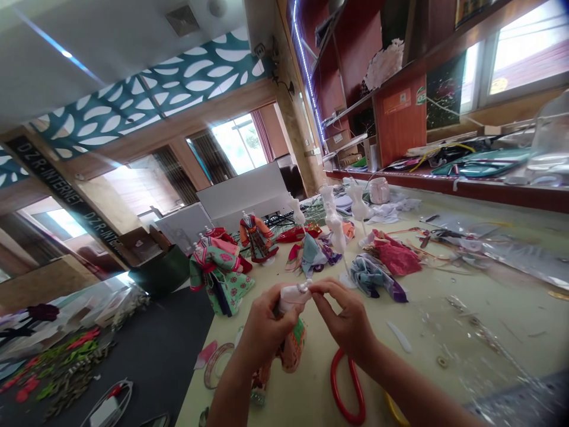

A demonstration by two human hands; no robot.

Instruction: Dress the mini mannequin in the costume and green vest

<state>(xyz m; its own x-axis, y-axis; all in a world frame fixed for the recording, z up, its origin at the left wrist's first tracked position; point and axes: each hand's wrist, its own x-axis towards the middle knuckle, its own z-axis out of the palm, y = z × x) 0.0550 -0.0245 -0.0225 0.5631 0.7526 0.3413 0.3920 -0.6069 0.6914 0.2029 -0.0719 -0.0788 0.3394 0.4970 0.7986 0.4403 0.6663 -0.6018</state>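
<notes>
Looking at our two bare hands, the main thing is the small white doll torso point(291, 298), so let's place everything off that. It's up over the pale tabletop point(306, 409), lying roughly sideways, long axis running from our left palm out to our right fingertips, neck end tipped slightly up on the right. Our left hand point(270, 320) is curled around the body, thumb on the near side, so it's closed on it pretty snugly. Our right hand point(344, 313) sits right at the neck end, thumb and forefinger almost together; honestly we can't tell if they're pinching the neck or something tiny there. Neck's clearly nearer the right hand. Just below the torso hangs some orange-and-green patterned cloth point(293, 350), and a red loop-shaped handle point(333, 379) lies below and right of it.
</notes>
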